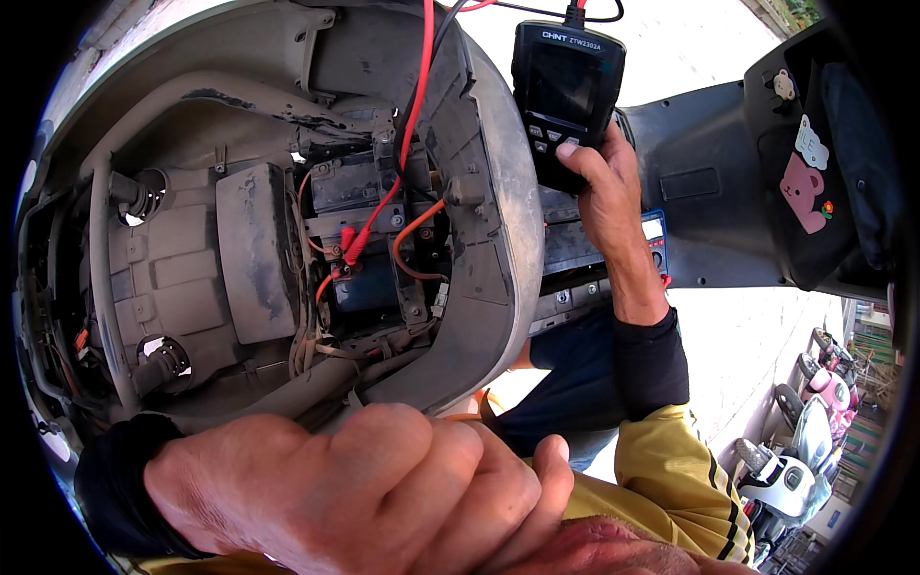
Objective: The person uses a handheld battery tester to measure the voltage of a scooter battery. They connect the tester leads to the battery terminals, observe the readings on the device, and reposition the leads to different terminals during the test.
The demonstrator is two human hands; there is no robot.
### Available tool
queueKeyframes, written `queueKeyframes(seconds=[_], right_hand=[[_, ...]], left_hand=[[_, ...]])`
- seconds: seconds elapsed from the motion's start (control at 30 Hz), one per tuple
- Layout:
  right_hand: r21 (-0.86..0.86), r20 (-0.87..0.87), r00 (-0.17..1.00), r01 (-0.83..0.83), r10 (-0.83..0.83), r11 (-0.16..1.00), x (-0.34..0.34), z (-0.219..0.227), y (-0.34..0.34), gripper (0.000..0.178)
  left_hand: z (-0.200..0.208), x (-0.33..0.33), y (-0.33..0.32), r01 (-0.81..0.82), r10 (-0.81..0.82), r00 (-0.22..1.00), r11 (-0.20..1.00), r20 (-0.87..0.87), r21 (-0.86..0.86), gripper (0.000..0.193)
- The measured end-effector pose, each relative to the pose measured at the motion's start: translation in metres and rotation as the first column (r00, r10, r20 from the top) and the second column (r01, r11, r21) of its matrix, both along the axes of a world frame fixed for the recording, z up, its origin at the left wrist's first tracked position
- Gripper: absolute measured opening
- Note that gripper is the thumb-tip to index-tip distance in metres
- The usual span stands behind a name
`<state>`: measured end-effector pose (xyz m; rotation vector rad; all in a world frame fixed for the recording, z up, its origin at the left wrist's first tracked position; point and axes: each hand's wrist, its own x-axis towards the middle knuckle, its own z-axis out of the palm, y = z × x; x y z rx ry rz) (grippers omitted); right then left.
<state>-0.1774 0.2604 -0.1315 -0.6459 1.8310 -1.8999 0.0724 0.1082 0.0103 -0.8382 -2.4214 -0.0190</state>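
Your right hand [609, 192] grips one black tester [565, 96] at 1 o'clock, thumb over its keypad. Your left hand [374, 479], at 7, is curled inward; you can't tell whether it holds anything. Two red clips [356, 247] sit near 10, inside the panel [513, 240]'s curved rim. One blue-edged meter [659, 244] shows toward 3. Pale ground [695, 48] opens past the tester's right edge.

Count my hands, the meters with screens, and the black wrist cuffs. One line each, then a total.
Hands: 2, left hand and right hand
Meters: 2, black tester in the right hand, blue meter partly hidden by the right wrist
Black cuffs: 2, left cuff and right cuff
Total: 6
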Motion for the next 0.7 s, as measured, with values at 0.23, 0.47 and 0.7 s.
queueKeyframes(seconds=[0.23, 0.47, 0.7], right_hand=[[0.032, -0.05, 0.999, 0.002, 0.0, 0.999, -0.001, -0.004, 0.003, 0.049], [0.049, -0.077, 0.997, 0.017, -0.013, 0.999, 0.0, -0.002, 0.001, 0.049], [0.092, -0.1, 0.995, 0.033, -0.024, 0.995, 0.001, -0.001, 0.0, 0.05]], left_hand=[[-0.01, -0.002, 0.006, -0.039, 0.042, 0.997, 0.998, -0.071, 0.054, 0.009], [-0.01, -0.003, 0.002, -0.026, 0.028, 0.995, 1.0, -0.098, 0.013, 0.008], [-0.014, -0.003, 0.009, -0.07, 0.08, 0.988, 0.994, -0.129, 0.081, 0.007]])
